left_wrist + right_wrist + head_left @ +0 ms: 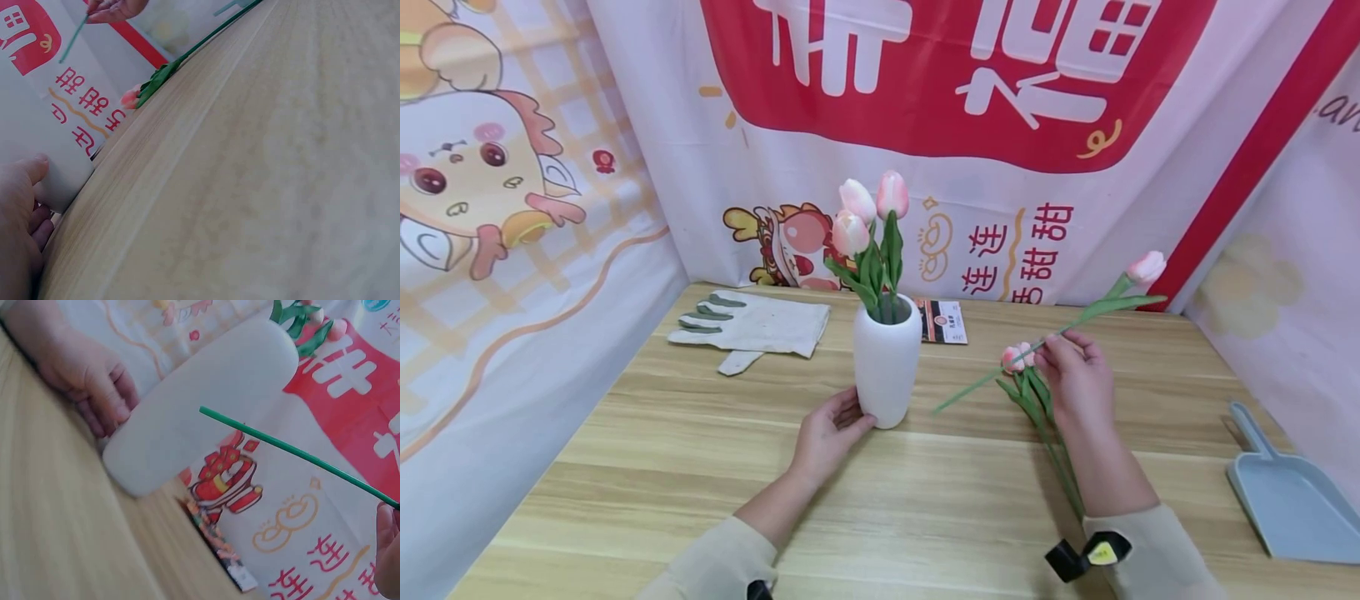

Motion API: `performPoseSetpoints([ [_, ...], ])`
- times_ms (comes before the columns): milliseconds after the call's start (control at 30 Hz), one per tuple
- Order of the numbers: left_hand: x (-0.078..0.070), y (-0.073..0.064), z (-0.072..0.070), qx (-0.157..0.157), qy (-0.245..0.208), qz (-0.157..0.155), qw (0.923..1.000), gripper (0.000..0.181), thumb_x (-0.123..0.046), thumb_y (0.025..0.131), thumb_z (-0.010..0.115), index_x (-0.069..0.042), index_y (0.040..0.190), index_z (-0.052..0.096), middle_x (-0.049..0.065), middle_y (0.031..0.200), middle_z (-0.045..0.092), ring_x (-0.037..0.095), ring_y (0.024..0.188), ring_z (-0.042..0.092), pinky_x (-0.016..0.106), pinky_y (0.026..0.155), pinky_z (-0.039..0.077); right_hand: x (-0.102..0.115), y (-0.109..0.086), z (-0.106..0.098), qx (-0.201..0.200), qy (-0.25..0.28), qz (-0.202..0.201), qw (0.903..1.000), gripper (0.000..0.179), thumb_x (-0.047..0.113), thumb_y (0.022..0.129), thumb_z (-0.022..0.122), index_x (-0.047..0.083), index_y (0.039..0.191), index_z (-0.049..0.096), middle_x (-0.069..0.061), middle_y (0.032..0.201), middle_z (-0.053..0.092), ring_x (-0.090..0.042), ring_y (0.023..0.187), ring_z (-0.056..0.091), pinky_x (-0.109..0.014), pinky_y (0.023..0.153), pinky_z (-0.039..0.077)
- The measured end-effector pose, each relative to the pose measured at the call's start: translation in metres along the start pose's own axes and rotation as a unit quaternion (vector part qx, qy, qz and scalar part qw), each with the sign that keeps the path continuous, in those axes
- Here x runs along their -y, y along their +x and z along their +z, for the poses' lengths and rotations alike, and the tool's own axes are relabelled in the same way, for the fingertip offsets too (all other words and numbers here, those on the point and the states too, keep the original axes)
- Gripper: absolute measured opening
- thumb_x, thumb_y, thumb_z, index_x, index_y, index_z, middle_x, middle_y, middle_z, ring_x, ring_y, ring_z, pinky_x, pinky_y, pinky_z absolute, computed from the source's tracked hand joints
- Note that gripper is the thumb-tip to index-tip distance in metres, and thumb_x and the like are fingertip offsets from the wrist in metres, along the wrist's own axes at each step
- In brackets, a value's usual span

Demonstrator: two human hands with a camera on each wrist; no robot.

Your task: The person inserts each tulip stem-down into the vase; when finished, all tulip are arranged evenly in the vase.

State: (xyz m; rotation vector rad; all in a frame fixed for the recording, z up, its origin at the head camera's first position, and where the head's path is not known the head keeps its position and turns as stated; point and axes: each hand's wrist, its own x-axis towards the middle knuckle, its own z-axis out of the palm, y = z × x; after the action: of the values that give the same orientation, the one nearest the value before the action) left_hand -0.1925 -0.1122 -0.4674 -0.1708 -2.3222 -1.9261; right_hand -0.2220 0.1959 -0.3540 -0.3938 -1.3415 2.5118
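Guessing ~half done: 3 pale-pink tulips [857, 200] in tall white vase [886, 367], L hand [827, 433] gripping it; R hand [1081, 383] pinching green-stemmed tulip [1097, 308] right of vase, nr 2 loose pink tulips [1013, 360], prob tbd.

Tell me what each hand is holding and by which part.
The right hand pinches a pink tulip by its stem; the left hand holds the white vase low down.

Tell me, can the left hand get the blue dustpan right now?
Probably not: the left hand is holding the white vase near its base, and the right forearm and the loose pink tulips are between that hand and the blue dustpan.
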Motion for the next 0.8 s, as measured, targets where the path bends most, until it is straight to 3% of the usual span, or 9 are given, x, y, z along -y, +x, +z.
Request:
performPoseSetpoints([
  [467, -0.004, -0.002, 0.0, -0.001, -0.003, 0.005, 1.0, 0.051, -0.009, 0.085, 0.075, 0.004, 0.13, 0.057, 0.022, 0.125, 0.065, 0.033, 0.115, 0.065, 0.04, 0.098, 0.057, 0.047, -0.012, 0.055, 0.033, 0.064, -0.033, 0.9969, 0.029, 0.001, 0.086, 0.073, 0.006, 0.104, 0.051, -0.006, 0.082, 0.066, -0.012, 0.066, 0.066, -0.02, 0.067, 0.062],
  [800, 0.0, 0.0, 0.001, -0.002, 0.007, 0.011, 0.9999, 0.05, -0.008, 0.085, 0.076, 0.005, 0.129, 0.058, 0.023, 0.124, 0.066, 0.033, 0.114, 0.065, 0.038, 0.097, 0.057, 0.061, -0.019, 0.084, 0.052, 0.084, -0.065, 0.993, 0.033, 0.002, 0.084, 0.075, 0.006, 0.107, 0.052, -0.007, 0.087, 0.068, -0.015, 0.069, 0.068, -0.022, 0.066, 0.062],
])
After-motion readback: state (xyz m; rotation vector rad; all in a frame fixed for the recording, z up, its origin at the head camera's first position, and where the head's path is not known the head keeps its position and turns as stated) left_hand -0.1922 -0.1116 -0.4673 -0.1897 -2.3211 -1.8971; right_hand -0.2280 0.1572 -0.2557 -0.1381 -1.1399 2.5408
